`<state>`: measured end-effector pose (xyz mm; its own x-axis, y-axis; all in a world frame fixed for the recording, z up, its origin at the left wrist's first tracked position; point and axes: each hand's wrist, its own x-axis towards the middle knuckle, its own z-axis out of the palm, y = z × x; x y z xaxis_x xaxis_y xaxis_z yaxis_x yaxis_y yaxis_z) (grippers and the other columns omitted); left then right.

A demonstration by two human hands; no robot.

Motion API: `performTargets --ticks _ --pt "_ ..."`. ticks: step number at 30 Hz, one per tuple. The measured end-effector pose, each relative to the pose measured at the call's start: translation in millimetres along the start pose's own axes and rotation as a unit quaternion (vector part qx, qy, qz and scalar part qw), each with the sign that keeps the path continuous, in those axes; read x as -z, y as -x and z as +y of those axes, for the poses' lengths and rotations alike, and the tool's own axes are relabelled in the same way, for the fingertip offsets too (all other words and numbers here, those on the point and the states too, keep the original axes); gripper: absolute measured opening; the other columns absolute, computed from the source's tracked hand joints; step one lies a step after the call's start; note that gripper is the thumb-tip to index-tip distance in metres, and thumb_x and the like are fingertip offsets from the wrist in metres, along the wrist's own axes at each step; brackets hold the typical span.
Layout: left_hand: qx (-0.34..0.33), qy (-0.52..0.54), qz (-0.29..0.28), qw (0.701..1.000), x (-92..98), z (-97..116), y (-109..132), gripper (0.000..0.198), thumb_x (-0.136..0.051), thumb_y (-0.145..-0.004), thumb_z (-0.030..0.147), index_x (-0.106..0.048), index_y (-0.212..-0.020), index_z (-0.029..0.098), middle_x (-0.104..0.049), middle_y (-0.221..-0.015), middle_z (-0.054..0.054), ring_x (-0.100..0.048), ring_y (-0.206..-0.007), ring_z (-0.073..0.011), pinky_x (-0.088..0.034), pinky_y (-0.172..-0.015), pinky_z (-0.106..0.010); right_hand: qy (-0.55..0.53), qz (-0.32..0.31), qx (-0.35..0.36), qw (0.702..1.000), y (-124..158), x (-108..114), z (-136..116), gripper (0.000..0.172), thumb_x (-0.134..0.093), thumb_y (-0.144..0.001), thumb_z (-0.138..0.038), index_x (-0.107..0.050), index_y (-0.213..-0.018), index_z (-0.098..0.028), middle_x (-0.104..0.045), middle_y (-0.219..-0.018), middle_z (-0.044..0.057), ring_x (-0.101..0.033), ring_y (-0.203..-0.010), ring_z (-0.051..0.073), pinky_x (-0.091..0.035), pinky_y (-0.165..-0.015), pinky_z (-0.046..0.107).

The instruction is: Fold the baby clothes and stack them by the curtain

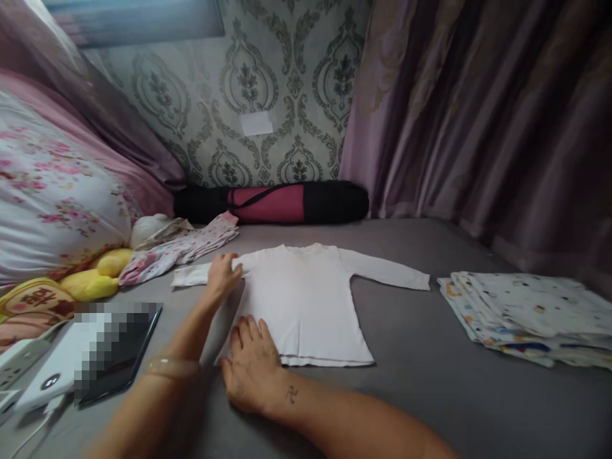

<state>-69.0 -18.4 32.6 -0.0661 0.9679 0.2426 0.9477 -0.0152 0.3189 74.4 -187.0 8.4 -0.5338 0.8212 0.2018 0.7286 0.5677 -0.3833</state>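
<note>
A white long-sleeved shirt lies spread flat on the grey bed sheet, its neckline away from me and both sleeves stretched sideways. My left hand is over the sleeve on the left, near the armpit, with its fingers loosely bent and slightly apart. It hides part of that sleeve, and whether it touches the cloth is hard to tell. My right hand rests palm down with fingers stretched out on the shirt's lower left corner. It covers that part of the hem. Some creases run up from the bottom hem.
Folded patterned clothes are stacked at the right. A tablet-like device, a white charger and a power strip lie at left. Beyond are yellow plush toys, floral clothing, a pillow and a long bag.
</note>
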Motion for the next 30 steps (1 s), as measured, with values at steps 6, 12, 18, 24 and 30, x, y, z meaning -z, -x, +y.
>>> performTargets --ticks 6,12,18,24,30 --pt "-0.207 0.148 -0.218 0.942 -9.3 56.1 61.8 0.038 -0.050 -0.083 0.034 -0.059 -0.117 0.020 -0.060 -0.122 -0.010 -0.061 -0.099 -0.0215 -0.048 -0.091 -0.032 0.059 -0.029 0.029 0.997 3.4 3.1 -6.3 0.055 -0.039 -0.096 -0.036 -0.050 -0.132 0.003 -0.050 -0.137 0.026 -0.042 -0.132 0.032 -0.032 -0.112 0.050" --pt "-0.279 0.137 -0.212 0.926 -5.4 56.2 98.8 0.039 -0.048 -0.086 0.039 -0.061 -0.119 0.021 -0.056 -0.132 -0.012 -0.054 -0.120 -0.0242 -0.043 -0.104 -0.034 0.069 -0.108 0.202 0.971 30.8 23.1 -27.6 0.048 -0.064 -0.078 -0.044 -0.068 -0.114 -0.012 -0.064 -0.123 0.017 -0.058 -0.113 0.033 -0.051 -0.093 0.046" --pt "-0.254 0.065 -0.169 0.950 -33.1 43.2 118.3 0.059 -0.042 -0.090 0.056 -0.050 -0.137 0.021 -0.043 -0.148 -0.015 -0.036 -0.139 -0.0313 -0.029 -0.114 -0.050 -0.030 -0.238 0.203 0.949 35.0 101.6 4.0 0.024 -0.048 -0.093 -0.034 -0.071 -0.096 -0.026 -0.075 -0.090 -0.003 -0.068 -0.077 0.016 -0.050 -0.064 0.027" --pt "-0.267 0.042 -0.176 0.947 -35.2 46.0 131.2 0.075 -0.035 -0.090 0.065 -0.037 -0.146 0.017 -0.029 -0.155 -0.019 -0.021 -0.146 -0.0324 -0.015 -0.117 -0.054 0.065 0.016 -0.104 0.992 51.2 106.8 97.2 0.039 -0.037 -0.099 -0.028 -0.057 -0.129 -0.012 -0.055 -0.137 0.014 -0.046 -0.131 0.021 -0.033 -0.109 0.036" --pt "-0.336 0.082 -0.198 0.917 -15.7 48.8 136.3 0.067 -0.039 -0.091 0.061 -0.033 -0.149 0.029 -0.027 -0.158 -0.009 -0.018 -0.147 -0.0286 -0.013 -0.119 -0.052 0.067 -0.078 -0.133 0.986 79.1 78.5 132.4 0.057 -0.028 -0.102 -0.042 -0.029 -0.151 -0.014 -0.017 -0.159 0.014 -0.010 -0.148 0.023 -0.008 -0.119 0.046"
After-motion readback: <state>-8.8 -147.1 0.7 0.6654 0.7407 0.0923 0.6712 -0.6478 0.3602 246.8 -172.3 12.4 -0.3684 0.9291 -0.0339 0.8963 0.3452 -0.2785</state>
